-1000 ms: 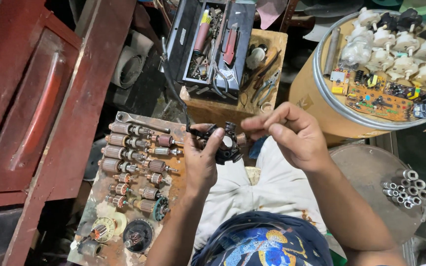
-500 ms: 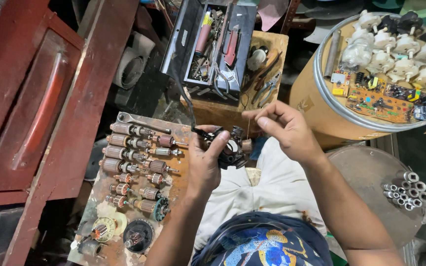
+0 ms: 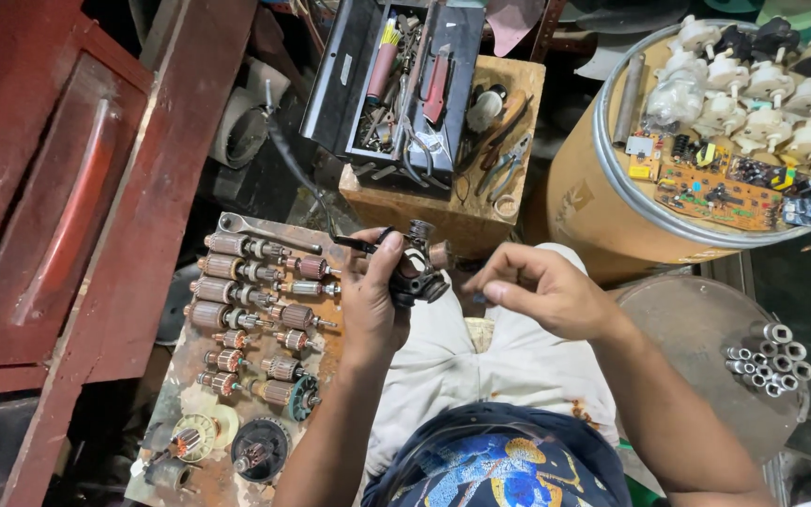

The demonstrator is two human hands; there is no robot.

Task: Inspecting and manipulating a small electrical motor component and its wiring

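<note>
Your left hand [image 3: 373,300] holds a small dark motor part [image 3: 415,268] up over your lap, fingers wrapped around it with the thumb pressed to its side, and a black cable [image 3: 298,178] runs from it up toward the open toolbox [image 3: 396,75]. Your right hand [image 3: 542,291] sits just beside the part but not touching it, its fingertips drawn together as if pinching something tiny; what it pinches, if anything, is too small to make out. Judging by the board [image 3: 190,404] at your left, much sorting looks done: a row of copper-wound rotors [image 3: 237,282] lies lined up there, with a wrench [image 3: 260,230] at the top and two round housings [image 3: 260,451] lower down. The part in your hand looks unfinished, neither set among the rotors nor fully apart. The far side of the part is hidden by your fingers, so you cannot tell how it is fastened. The barrel top [image 3: 612,131] with circuit boards [image 3: 715,192] and white fittings is cut off at the right edge, and the metal tubes [image 3: 772,361] on the round lid lie well apart from both hands.
</note>
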